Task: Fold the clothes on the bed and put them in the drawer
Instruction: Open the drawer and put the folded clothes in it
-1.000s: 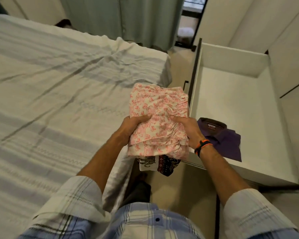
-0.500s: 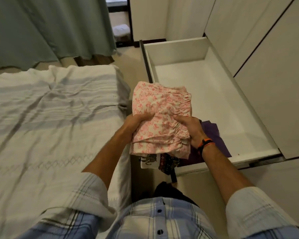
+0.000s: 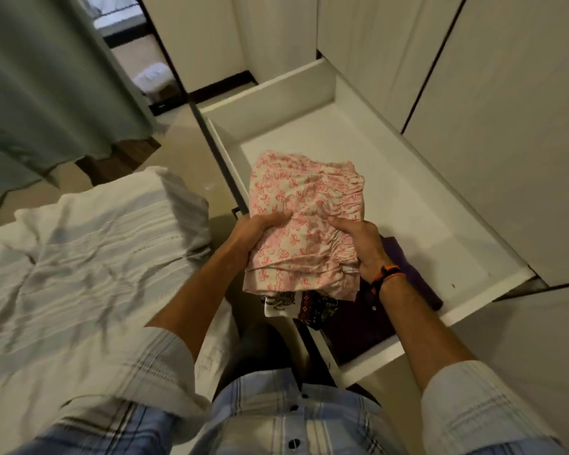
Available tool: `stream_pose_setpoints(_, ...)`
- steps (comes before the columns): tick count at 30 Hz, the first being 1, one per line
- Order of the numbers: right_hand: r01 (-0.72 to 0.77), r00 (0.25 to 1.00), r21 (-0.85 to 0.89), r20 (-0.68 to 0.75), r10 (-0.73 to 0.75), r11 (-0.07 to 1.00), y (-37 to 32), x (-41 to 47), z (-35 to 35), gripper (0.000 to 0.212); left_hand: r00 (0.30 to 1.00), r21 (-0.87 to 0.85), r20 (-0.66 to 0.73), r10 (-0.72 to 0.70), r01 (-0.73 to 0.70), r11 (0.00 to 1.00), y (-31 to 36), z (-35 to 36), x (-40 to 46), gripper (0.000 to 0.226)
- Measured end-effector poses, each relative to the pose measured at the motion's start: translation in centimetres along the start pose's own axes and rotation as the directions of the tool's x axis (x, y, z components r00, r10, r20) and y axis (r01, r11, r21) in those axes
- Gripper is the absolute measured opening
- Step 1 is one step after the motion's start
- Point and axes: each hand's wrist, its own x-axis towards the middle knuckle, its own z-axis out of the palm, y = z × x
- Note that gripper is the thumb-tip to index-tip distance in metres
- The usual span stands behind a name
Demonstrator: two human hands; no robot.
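Observation:
A folded stack of clothes hangs between my hands over the open white drawer [image 3: 418, 205]. On top lies a pink floral garment [image 3: 303, 221]; a dark patterned garment [image 3: 306, 307] peeks out below it. My left hand [image 3: 257, 234] grips the stack's left side, thumb on top. My right hand [image 3: 358, 244], with an orange and black wristband, grips the right side. A folded purple shirt [image 3: 398, 290] lies in the near end of the drawer, partly hidden by my right arm. The bed [image 3: 79, 257] with its striped white cover is at the left.
White wardrobe doors [image 3: 493, 119] stand behind the drawer at the right. A green curtain [image 3: 46, 87] hangs at the upper left, with tiled floor [image 3: 184, 149] between bed and drawer. The far part of the drawer holds nothing.
I have turned right, away from the bed toward the drawer. The stack, still held in both hands, has moved from above the bed edge to over the drawer's near half.

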Motion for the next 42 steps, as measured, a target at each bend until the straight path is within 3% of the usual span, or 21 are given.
stream_pose_setpoints(7, 0.062, 0.979, 0.089, -0.2, -0.043, 0.994, -0.2, 4.5, -0.5, 0.035, 0.981, 0.205, 0.145, -0.129, 0.098, 0.974, 4.3, 1.4, 8.5, 0.061)
stream_pose_setpoints(11, 0.06, 0.966, 0.126, -0.258, -0.026, 0.99, -0.4, 5.3, 0.4, 0.061, 0.966, 0.267, 0.214, -0.141, 0.081, 0.96, 5.5, 1.2, 11.3, 0.062)
stream_pose_setpoints(12, 0.097, 0.93, 0.172, -0.366, -0.028, 0.98, -0.2, 6.8, 1.1, 0.06, 0.932, 0.329, 0.295, -0.208, 0.105, 0.939, 6.8, 1.3, 14.7, 0.061)
stream_pose_setpoints(21, 0.149, 0.839, 0.296, -0.543, 0.038, 0.943, -1.4, 9.1, 6.6, 0.05, 0.855, 0.441, 0.433, -0.287, 0.077, 0.894, 12.1, -0.6, 19.9, 0.063)
stream_pose_setpoints(26, 0.166, 0.824, 0.314, -0.565, 0.043, 0.935, -1.8, 10.0, 6.6, 0.05, 0.839, 0.46, 0.458, -0.294, 0.059, 0.886, 13.5, 0.3, 20.8, 0.065)
stream_pose_setpoints(35, 0.18, 0.849, 0.31, -0.529, 0.012, 0.933, -4.5, 14.1, 7.7, 0.048, 0.879, 0.488, 0.407, -0.249, 0.021, 0.872, 17.3, -0.5, 23.5, 0.074)
stream_pose_setpoints(42, 0.171, 0.824, 0.363, -0.563, 0.07, 0.916, -5.2, 20.3, 9.2, 0.048, 0.863, 0.531, 0.412, -0.292, 0.033, 0.847, 20.5, -0.7, 29.6, 0.076)
